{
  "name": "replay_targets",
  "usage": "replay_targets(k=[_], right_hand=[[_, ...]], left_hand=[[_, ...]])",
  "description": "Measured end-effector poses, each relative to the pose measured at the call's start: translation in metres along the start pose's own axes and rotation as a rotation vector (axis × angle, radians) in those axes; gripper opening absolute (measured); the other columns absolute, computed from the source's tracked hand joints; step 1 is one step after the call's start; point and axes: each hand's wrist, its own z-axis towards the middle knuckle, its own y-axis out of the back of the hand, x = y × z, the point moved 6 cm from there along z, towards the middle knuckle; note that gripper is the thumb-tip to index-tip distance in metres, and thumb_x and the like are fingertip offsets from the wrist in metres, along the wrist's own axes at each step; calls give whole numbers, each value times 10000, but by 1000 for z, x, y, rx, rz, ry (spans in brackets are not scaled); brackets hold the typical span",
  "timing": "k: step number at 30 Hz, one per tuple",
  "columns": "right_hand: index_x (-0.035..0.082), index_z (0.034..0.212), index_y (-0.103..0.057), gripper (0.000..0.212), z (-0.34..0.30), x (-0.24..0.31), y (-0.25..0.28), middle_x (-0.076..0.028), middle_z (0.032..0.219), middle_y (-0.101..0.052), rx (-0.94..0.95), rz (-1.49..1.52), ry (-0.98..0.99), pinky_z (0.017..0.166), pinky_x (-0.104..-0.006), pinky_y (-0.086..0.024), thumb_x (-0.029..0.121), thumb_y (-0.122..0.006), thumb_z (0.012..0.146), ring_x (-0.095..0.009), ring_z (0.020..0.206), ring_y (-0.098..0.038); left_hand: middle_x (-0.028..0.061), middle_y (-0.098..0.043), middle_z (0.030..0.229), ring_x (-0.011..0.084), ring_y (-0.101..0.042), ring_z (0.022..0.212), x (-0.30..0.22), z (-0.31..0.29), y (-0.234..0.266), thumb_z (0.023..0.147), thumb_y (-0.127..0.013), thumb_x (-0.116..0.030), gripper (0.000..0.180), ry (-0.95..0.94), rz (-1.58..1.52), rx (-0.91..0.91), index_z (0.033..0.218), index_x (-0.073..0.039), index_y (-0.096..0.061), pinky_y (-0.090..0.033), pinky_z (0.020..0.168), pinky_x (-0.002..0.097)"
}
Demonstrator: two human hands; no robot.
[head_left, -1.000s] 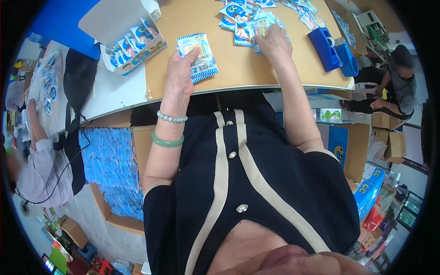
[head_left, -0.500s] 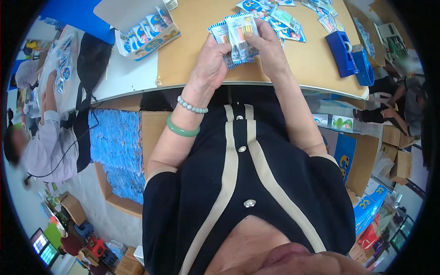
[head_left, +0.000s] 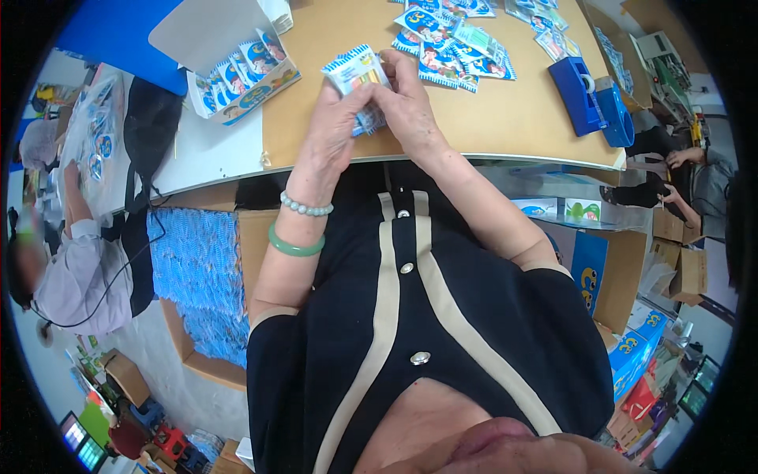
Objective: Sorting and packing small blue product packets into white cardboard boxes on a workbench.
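My left hand [head_left: 335,130] and my right hand [head_left: 407,99] meet above the front edge of the tan table [head_left: 513,126], both gripping a small stack of blue-and-white printed packets [head_left: 357,75]. The top packet shows coloured stripes. My left wrist wears a pale bead bracelet and a green bangle. More loose packets of the same kind [head_left: 450,35] lie scattered on the table beyond my hands.
An open cardboard box of packets [head_left: 241,71] stands at the table's left end. Two blue tape dispensers [head_left: 592,99] sit at the right. A carton full of blue packets [head_left: 193,268] stands on the floor at my left. One person sits at the left [head_left: 71,261], another at the right [head_left: 695,170].
A second ago my hands were apart, left on one packet and right reaching among the scattered ones. They have come together and now hold the stack closer to me.
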Motion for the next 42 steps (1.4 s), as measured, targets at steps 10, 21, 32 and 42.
replay_targets(k=[10, 21, 32, 42], right_hand=[[100, 1245, -559, 396, 94, 3, 105, -119, 871, -677, -71, -976, 97, 699, -307, -509, 250, -547, 879, -185, 786, -654], [50, 1141, -628, 504, 131, -10, 151, -118, 967, -683, -22, -471, -157, 813, -370, -464, 316, -703, 719, -294, 918, -642], [81, 1165, -595, 449, 123, 4, 95, -106, 1074, -656, 29, -1346, -60, 798, -388, -477, 265, -664, 761, -309, 946, -626], [26, 1252, -476, 491, 60, 8, 69, -151, 1170, -591, 50, 169, -222, 848, -423, -471, 185, -634, 815, -278, 1051, -591]], left_hand=[[65, -651, 1035, 175, -649, 914, -6, 4, 53, 879, -655, -100, 272, 63, -169, -145, 1130, -25, -581, -561, 776, 339], [84, -656, 1045, 177, -657, 897, -3, 10, 43, 891, -623, -65, 245, 37, -108, -183, 1123, -3, -575, -571, 754, 324], [93, -649, 1047, 185, -662, 885, -4, 7, 32, 892, -575, -14, 256, 62, -20, -237, 1146, 5, -545, -571, 738, 324], [92, -642, 1024, 194, -655, 899, -9, 8, 36, 899, -563, -22, 223, 20, -66, -299, 1120, 1, -538, -557, 769, 319]])
